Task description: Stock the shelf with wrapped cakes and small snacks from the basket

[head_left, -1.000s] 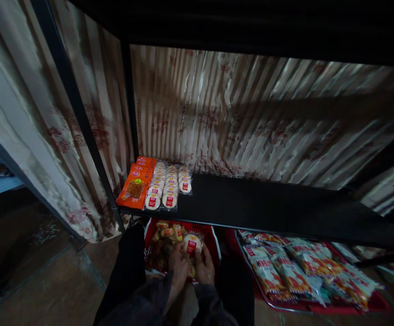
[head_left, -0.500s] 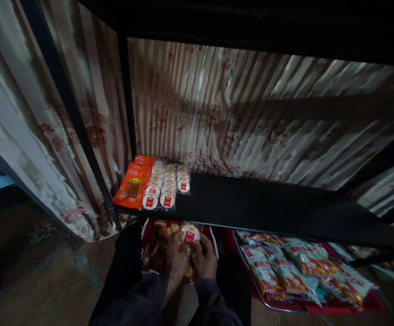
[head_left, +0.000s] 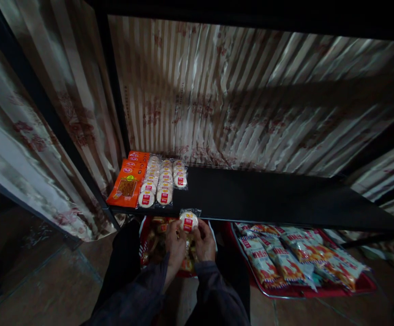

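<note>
Between my two hands is a round white wrapped cracker point(head_left: 189, 222) with a red label, raised close to the shelf's front edge. My left hand point(head_left: 175, 240) grips its left side, and my right hand point(head_left: 204, 240) pinches its right side. Just below them, a red and white basket point(head_left: 144, 246) holds several packets with gold and orange wrapping. On the black shelf point(head_left: 251, 194), similar wrapped crackers point(head_left: 165, 194) lie overlapping in three rows. The rightmost row point(head_left: 180, 179) is the shortest and ends farther back.
Orange snack bags point(head_left: 126, 183) lie at the shelf's left end, against the upright post point(head_left: 112, 86). A red basket point(head_left: 319, 292) of several white and orange snack bags point(head_left: 285, 262) stands on the floor at right. A striped curtain point(head_left: 217, 95) hangs behind the shelf.
Both hands have lifted the wrapped cracker up from over the basket toward the shelf edge. The view has shifted slightly.
</note>
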{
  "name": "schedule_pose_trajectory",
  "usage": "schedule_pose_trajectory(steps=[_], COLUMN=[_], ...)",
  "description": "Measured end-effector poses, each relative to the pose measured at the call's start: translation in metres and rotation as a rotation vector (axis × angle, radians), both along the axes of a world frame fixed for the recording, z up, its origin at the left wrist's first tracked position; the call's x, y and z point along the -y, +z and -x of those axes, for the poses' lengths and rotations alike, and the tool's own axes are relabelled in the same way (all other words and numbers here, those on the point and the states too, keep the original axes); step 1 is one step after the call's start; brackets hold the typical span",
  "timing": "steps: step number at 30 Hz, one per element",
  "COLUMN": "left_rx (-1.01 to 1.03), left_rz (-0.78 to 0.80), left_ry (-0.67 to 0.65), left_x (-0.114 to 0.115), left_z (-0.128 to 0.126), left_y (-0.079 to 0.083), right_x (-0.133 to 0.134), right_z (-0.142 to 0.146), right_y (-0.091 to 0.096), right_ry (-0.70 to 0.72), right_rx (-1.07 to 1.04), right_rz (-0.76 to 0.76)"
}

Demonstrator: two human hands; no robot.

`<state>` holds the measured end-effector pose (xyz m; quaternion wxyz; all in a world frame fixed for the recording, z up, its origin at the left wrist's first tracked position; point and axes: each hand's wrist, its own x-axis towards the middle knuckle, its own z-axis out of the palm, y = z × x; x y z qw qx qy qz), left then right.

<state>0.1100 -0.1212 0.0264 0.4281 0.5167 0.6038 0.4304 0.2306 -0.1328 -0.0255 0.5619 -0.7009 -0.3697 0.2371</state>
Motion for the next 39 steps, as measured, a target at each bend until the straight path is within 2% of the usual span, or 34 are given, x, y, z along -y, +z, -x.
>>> schedule_pose_trajectory(steps=[8, 17, 24, 29, 39], left_rx=[-0.013, 0.035, -0.166, -0.203, -0.035], left_rz=[-0.071, -0.128, -0.117, -0.060, -0.055], left_ry=[-0.005, 0.011, -0.004, -0.027, -0.009], left_x=[-0.023, -0.040, -0.056, -0.069, -0.092], left_z=[-0.004, -0.017, -0.020, -0.025, -0.039], left_y=[0.008, 0.001, 0.018, 0.027, 0.011], right_x=[-0.025, -0.046, -0.068, -0.083, -0.109], right_z=[0.005, 0.003, -0.004, -0.010, -0.012], right_y=[0.014, 0.023, 0.020, 0.016, 0.012], right_ry=[-0.057, -0.046, -0.048, -0.043, -0.044], right_rx=[0.126, 0.166, 0.199, 0.219, 0.236], right_rz=[0.008, 0.026, 0.017, 0.015, 0.038])
